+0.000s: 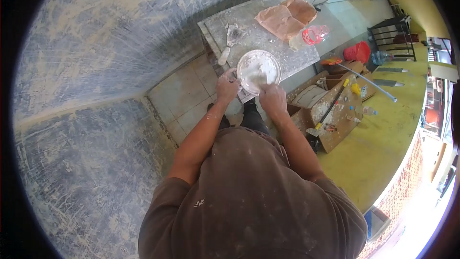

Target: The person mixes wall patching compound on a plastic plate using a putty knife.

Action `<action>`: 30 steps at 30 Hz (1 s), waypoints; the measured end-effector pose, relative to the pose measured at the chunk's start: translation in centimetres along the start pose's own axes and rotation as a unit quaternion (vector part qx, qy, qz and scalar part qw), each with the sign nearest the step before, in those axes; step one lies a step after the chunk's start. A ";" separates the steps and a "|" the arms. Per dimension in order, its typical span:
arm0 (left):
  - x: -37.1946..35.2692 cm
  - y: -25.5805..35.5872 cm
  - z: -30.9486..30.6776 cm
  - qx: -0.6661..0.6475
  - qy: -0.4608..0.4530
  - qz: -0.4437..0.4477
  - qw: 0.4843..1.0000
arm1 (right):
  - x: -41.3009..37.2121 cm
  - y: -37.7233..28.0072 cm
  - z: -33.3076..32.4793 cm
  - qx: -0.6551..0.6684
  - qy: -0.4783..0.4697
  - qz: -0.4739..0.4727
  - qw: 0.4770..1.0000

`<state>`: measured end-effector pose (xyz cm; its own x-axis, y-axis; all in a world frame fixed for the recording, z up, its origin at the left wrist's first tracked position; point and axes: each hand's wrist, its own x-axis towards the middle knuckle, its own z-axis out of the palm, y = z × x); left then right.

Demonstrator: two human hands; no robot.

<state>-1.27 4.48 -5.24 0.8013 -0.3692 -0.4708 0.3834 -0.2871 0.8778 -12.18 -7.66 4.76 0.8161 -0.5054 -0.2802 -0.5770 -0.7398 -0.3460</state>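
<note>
Crowding table (282, 57) around bowl (266, 64): trowel (231, 37), paper bag (286, 17), plastic bottle (309, 36).

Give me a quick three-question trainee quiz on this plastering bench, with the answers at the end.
1. True or false: the left hand and the right hand are both at the round pan of white paste.
2. Multiple choice: what lies on the table next to the brown paper bag?
A) a clear bottle with a red label
B) a hammer
C) a paint roller
3. Short answer: which hand tool lies on the table beyond the left hand, with no hand on it?

Key: 1 true; 2 A; 3 the putty knife.
</note>
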 end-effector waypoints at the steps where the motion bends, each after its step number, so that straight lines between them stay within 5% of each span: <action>1: 0.0 0.2 0.0 -0.005 0.001 0.001 1.000 | 0.0 0.3 0.8 -0.004 0.001 -0.002 1.000; 3: -0.1 0.0 -0.1 -0.002 -0.012 0.013 1.000 | -0.2 0.1 2.6 0.068 0.075 -0.034 0.994; 12: 0.1 1.0 -0.5 0.224 0.051 0.130 0.965 | 0.8 6.5 -1.8 0.028 -0.005 -0.007 1.000; 13: 0.2 1.1 -0.6 0.222 0.051 0.125 0.966 | 2.1 6.7 -1.7 0.027 -0.010 -0.006 1.000; 15: 0.6 1.6 -0.7 0.224 0.013 0.093 0.970 | 4.9 6.7 -1.3 0.036 0.020 -0.177 0.983; 18: 0.7 2.2 -1.0 0.209 -0.010 0.086 0.974 | 7.1 5.9 -3.2 -0.011 0.018 -0.232 0.973; 25: 0.6 1.3 -0.6 0.251 0.042 0.128 0.959 | 7.9 3.9 -2.3 -0.087 -0.046 -0.228 0.969; 30: 0.2 1.1 -0.3 0.203 0.040 0.091 0.974 | 8.0 3.0 -2.9 -0.026 0.025 -0.249 0.968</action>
<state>-0.52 4.36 -4.32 0.8787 -0.3803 -0.2886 0.0321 -0.5559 0.8306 -7.29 -15.24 4.03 0.9940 -0.0993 -0.0463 -0.1095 -0.9183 -0.3804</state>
